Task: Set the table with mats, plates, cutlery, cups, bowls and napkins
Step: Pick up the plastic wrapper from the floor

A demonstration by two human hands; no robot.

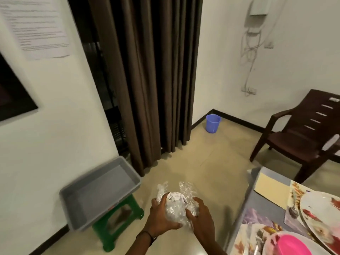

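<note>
Both hands hold a clear plastic bag of white napkins (176, 205) in front of me, over the floor. My left hand (159, 216) grips its left side and underside. My right hand (201, 217) grips the right side, fingers curled into the plastic. At the lower right the table (257, 205) carries floral mats (294, 205), a white flowered plate (318, 212), a pink bowl (292, 245) on another plate, and a fork (259, 240). A pale yellow mat (270, 188) lies at the table's far corner.
A grey plastic tub (99, 192) sits on a green stool (117, 223) against the left wall. Brown curtains (152, 80) hang ahead. A blue bucket (213, 123) stands in the corner and a dark brown chair (301, 133) stands at the right.
</note>
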